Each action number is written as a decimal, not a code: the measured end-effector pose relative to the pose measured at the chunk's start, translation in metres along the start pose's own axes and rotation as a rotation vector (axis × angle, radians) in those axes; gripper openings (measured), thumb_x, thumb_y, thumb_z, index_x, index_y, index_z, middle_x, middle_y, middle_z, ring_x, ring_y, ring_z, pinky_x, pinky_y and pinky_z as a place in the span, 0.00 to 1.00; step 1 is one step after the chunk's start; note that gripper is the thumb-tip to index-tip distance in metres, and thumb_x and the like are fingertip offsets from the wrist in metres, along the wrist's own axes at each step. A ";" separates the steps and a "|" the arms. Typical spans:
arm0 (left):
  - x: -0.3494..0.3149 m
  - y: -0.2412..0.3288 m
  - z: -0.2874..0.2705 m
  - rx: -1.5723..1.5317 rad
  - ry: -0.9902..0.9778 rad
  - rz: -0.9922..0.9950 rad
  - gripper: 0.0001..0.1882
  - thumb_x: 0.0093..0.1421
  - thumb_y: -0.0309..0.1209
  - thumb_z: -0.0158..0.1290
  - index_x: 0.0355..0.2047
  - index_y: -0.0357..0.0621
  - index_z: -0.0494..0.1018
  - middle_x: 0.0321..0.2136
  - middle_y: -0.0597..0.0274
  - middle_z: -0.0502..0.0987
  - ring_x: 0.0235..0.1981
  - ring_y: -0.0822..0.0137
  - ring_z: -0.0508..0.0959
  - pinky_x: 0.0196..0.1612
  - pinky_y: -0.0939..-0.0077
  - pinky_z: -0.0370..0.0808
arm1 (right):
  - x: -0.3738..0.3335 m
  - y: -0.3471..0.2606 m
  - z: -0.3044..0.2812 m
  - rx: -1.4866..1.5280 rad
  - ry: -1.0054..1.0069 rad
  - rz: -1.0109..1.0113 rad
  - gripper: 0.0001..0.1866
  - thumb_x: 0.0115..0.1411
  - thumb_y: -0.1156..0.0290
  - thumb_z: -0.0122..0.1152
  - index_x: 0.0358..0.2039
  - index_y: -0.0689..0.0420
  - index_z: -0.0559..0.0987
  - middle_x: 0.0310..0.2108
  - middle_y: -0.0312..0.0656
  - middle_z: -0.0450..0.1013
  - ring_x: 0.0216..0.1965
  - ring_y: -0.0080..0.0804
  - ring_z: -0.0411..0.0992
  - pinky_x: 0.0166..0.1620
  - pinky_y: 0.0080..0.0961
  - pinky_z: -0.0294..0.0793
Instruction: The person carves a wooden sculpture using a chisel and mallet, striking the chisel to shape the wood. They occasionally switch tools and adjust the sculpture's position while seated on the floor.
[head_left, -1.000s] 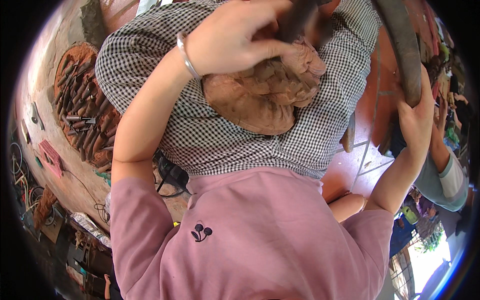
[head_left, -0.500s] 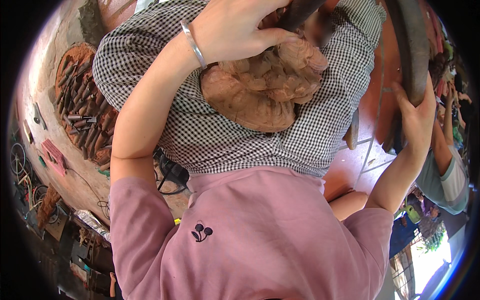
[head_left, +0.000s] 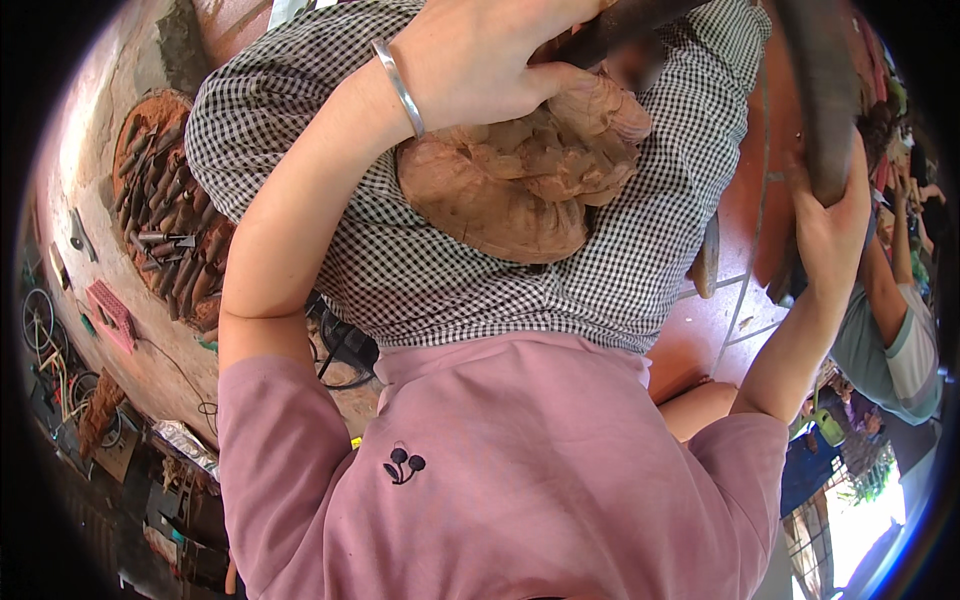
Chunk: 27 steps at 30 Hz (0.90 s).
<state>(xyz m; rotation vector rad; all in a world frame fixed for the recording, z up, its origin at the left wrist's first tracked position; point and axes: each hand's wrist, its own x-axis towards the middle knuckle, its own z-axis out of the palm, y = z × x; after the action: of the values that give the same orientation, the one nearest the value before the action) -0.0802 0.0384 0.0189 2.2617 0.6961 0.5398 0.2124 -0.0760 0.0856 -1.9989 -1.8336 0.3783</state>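
Note:
A reddish-brown carved wood piece (head_left: 500, 195) with rounded, layered relief lies on my lap. Over its far left part, my left hand (head_left: 490, 65) is closed around a dark, rod-shaped tool handle (head_left: 630, 28). That tool slants up to the right; its working end is hidden behind my hand. At the far right, my right hand (head_left: 832, 215) wraps round the lower end of a thick, dark wooden club (head_left: 818, 85), apart from the carving. The club's upper end runs out of view and looks smeared by motion.
On the left, a round container (head_left: 128, 120) holds several wood-handled carving tools (head_left: 170, 215). A pink perforated basket (head_left: 110, 312) stands nearer. Red floor tiles (head_left: 690, 345) show right of my lap, with a wooden handle-like piece (head_left: 706, 262). Another person's sleeve (head_left: 885, 345) is at far right.
My left hand has shifted slightly right, and its tool lies flatter, reaching further right. My right hand and the club have moved a little. The carving has shifted very slightly left.

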 end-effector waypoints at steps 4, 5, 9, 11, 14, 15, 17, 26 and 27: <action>0.005 0.004 -0.001 0.072 -0.116 -0.055 0.15 0.51 0.30 0.58 0.36 0.42 0.65 0.24 0.47 0.72 0.25 0.45 0.75 0.28 0.56 0.71 | -0.011 0.003 0.007 0.063 -0.056 0.106 0.26 0.54 0.80 0.59 0.56 0.60 0.69 0.47 0.44 0.73 0.49 0.29 0.71 0.54 0.25 0.66; 0.009 0.007 -0.005 0.120 -0.200 -0.098 0.15 0.51 0.30 0.57 0.37 0.42 0.65 0.25 0.47 0.72 0.26 0.45 0.75 0.29 0.56 0.71 | -0.007 -0.007 0.006 -0.002 -0.076 0.060 0.27 0.54 0.80 0.59 0.56 0.60 0.69 0.48 0.44 0.73 0.50 0.30 0.71 0.54 0.26 0.66; 0.014 0.001 -0.003 -0.019 -0.179 0.031 0.16 0.53 0.31 0.57 0.38 0.41 0.65 0.26 0.46 0.72 0.27 0.44 0.76 0.30 0.54 0.72 | -0.012 0.000 0.006 0.042 -0.084 0.044 0.27 0.54 0.78 0.61 0.56 0.61 0.69 0.47 0.43 0.73 0.49 0.29 0.70 0.54 0.25 0.66; 0.013 -0.011 0.000 -0.136 -0.090 0.009 0.19 0.55 0.30 0.57 0.43 0.39 0.65 0.26 0.46 0.74 0.25 0.45 0.77 0.29 0.59 0.73 | -0.014 0.008 0.014 0.137 -0.079 0.081 0.27 0.54 0.77 0.62 0.55 0.60 0.70 0.45 0.42 0.74 0.47 0.28 0.71 0.53 0.25 0.67; 0.011 -0.019 0.007 -0.323 -0.038 0.006 0.23 0.56 0.30 0.58 0.49 0.37 0.64 0.26 0.47 0.76 0.25 0.50 0.79 0.28 0.64 0.74 | -0.022 0.023 0.016 0.197 -0.066 0.161 0.26 0.54 0.76 0.63 0.55 0.59 0.70 0.41 0.40 0.75 0.44 0.27 0.72 0.50 0.24 0.69; 0.012 -0.019 0.008 -0.334 -0.040 0.019 0.24 0.55 0.29 0.58 0.50 0.36 0.64 0.26 0.48 0.76 0.25 0.51 0.79 0.27 0.65 0.74 | -0.024 0.026 0.014 0.196 -0.066 0.177 0.26 0.54 0.76 0.64 0.54 0.60 0.70 0.40 0.39 0.75 0.42 0.26 0.72 0.49 0.24 0.69; 0.013 -0.015 0.005 -0.295 -0.071 0.002 0.26 0.55 0.29 0.59 0.51 0.36 0.64 0.26 0.49 0.76 0.24 0.54 0.80 0.26 0.67 0.74 | -0.026 0.031 0.014 0.217 -0.068 0.202 0.26 0.54 0.76 0.64 0.54 0.60 0.70 0.38 0.37 0.75 0.40 0.25 0.72 0.47 0.23 0.69; 0.021 0.000 -0.005 -0.072 -0.232 0.003 0.25 0.54 0.31 0.60 0.49 0.36 0.66 0.21 0.52 0.72 0.19 0.53 0.76 0.24 0.65 0.71 | -0.028 0.042 0.017 0.214 -0.063 0.179 0.27 0.54 0.74 0.65 0.54 0.60 0.70 0.38 0.37 0.75 0.39 0.25 0.72 0.48 0.23 0.69; 0.021 -0.003 -0.004 -0.068 -0.225 0.024 0.24 0.54 0.31 0.60 0.49 0.36 0.66 0.21 0.52 0.72 0.19 0.54 0.76 0.24 0.65 0.71 | -0.028 0.043 0.018 0.220 -0.058 0.160 0.27 0.54 0.73 0.65 0.54 0.60 0.70 0.39 0.38 0.75 0.40 0.25 0.72 0.48 0.23 0.69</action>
<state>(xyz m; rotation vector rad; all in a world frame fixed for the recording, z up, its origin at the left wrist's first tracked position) -0.0676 0.0552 0.0230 2.2258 0.5309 0.3083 0.2395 -0.1041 0.0482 -2.0040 -1.5912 0.6618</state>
